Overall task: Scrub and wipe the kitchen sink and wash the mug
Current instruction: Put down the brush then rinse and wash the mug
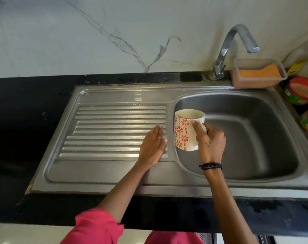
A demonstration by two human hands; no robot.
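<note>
Your right hand [210, 141] grips the mug [186, 130] by its handle, fingers curled round it and thumb laid along the side; you hold it upright over the 9 o'clock edge of the sink [255, 138] basin — probably so that any drips or rinse water fall into the bowl rather than on the surface [35, 106]. Your left hand [154, 147] lies flat, fingers straight and together, on the ribbed drainboard [114, 131] just beside the mug at its 9 o'clock; it reads as a steadying rest, holding nothing. The mug looks empty as far as its mouth shows; the basin holds nothing visible, and no water runs from the tap [237, 44] at 12 o'clock. Beside the tap's base, at the basin's 1 o'clock, a clear plastic tub [259, 74] holds something orange — what it is I cannot tell.
</note>
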